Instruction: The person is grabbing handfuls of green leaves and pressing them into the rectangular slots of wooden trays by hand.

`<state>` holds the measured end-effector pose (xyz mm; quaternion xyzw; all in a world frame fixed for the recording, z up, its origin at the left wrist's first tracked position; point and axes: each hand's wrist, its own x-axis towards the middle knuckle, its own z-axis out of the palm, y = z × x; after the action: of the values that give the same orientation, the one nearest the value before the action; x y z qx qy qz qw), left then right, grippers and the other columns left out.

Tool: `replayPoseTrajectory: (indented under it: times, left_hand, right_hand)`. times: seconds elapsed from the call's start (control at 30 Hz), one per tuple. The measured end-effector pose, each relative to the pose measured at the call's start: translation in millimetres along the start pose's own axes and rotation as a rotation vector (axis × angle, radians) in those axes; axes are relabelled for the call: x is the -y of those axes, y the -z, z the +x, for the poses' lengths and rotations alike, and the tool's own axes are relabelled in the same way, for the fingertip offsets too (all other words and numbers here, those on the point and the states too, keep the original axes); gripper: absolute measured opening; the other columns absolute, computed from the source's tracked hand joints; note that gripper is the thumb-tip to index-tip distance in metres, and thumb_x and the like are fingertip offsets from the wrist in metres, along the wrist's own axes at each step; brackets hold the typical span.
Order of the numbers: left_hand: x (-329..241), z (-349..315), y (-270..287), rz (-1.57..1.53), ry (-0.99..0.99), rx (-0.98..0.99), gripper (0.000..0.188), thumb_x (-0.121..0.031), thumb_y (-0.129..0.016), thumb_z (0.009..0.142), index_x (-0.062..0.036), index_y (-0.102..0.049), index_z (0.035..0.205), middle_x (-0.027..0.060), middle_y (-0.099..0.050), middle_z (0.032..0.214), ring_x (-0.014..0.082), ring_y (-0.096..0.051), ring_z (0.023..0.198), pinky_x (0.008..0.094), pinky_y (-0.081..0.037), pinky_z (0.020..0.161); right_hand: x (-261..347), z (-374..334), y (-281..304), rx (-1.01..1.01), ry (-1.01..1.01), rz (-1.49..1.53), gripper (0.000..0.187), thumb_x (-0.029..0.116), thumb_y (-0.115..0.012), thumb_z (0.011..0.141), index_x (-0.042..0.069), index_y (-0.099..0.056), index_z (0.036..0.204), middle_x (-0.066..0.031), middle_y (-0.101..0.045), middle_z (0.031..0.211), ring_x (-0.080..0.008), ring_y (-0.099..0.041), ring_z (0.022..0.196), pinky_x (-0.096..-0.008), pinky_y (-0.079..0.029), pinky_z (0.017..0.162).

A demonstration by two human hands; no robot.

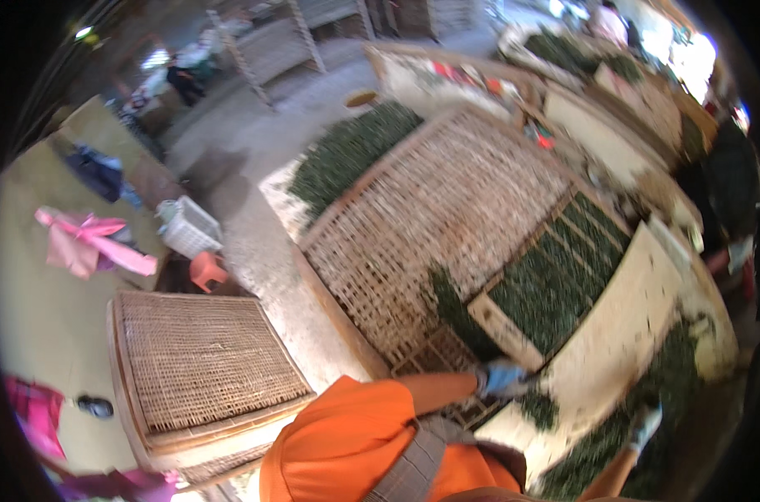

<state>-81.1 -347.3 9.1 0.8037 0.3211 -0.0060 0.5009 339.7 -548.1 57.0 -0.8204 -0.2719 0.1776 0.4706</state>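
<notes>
My left hand, in a light blue glove, reaches to the near corner of a slatted wooden frame. Motion blur smears its fingers, so I cannot tell whether it grips anything. Dark green shredded leaf material fills the frame's sections. The frame lies over a large woven lattice tray with a wooden rim. A small green clump sits on the pale board just beside this hand. My right hand, in a pale glove, is at a long dark green heap; its fingers are blurred too.
A second woven tray lies at left on a stack. Behind it stand a white plastic basket and an orange stool. Another green heap borders the big tray's far left edge. Racks stand at the back.
</notes>
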Motion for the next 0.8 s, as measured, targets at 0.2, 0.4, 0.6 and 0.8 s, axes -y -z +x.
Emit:
replayPoseTrajectory:
  times: [0.2,0.4,0.6,0.8]
  left_hand:
    - [34,-3,5,-0.792,-0.585,0.104,0.04,-0.022,-0.058,0.097,-0.0054,-0.047,0.132,0.0051,-0.055,0.125,0.0139,-0.054,0.111,0.0315,-0.05,0.094]
    - [61,-45,106,-0.888,-0.148,0.156,0.044,-0.018,-0.054,0.098,-0.0078,-0.043,0.14,0.0108,-0.062,0.116,0.0163,-0.062,0.098,0.0318,-0.055,0.083]
    - [109,-75,118,-0.171,-0.078,-0.284,0.056,-0.028,-0.066,0.09,-0.0117,-0.045,0.14,0.0217,-0.06,0.118,0.0317,-0.061,0.1,0.0449,-0.052,0.084]
    - [96,-51,94,-1.483,0.194,0.102,0.027,-0.009,-0.041,0.097,-0.0089,-0.061,0.115,0.0058,-0.063,0.092,0.0082,-0.045,0.054,0.0218,-0.035,0.044]
  right_hand:
    - [86,-137,-182,0.33,0.011,0.277,0.031,-0.007,-0.057,0.086,-0.001,-0.063,0.116,-0.0105,-0.068,0.108,-0.0205,-0.066,0.094,-0.0322,-0.057,0.075]
    - [162,-195,-321,0.468,0.245,-0.004,0.038,0.002,-0.065,0.082,0.007,-0.063,0.119,-0.0135,-0.066,0.119,-0.0268,-0.065,0.105,-0.0329,-0.053,0.09]
    - [144,-234,-308,0.04,0.436,-0.49,0.034,0.008,-0.066,0.076,0.013,-0.068,0.11,-0.0158,-0.067,0.111,-0.0354,-0.064,0.099,-0.0435,-0.053,0.086]
    - [145,-245,-371,0.114,0.136,-0.57,0.036,0.026,-0.074,0.077,0.017,-0.066,0.11,-0.0143,-0.068,0.102,-0.0329,-0.067,0.088,-0.0423,-0.057,0.074]
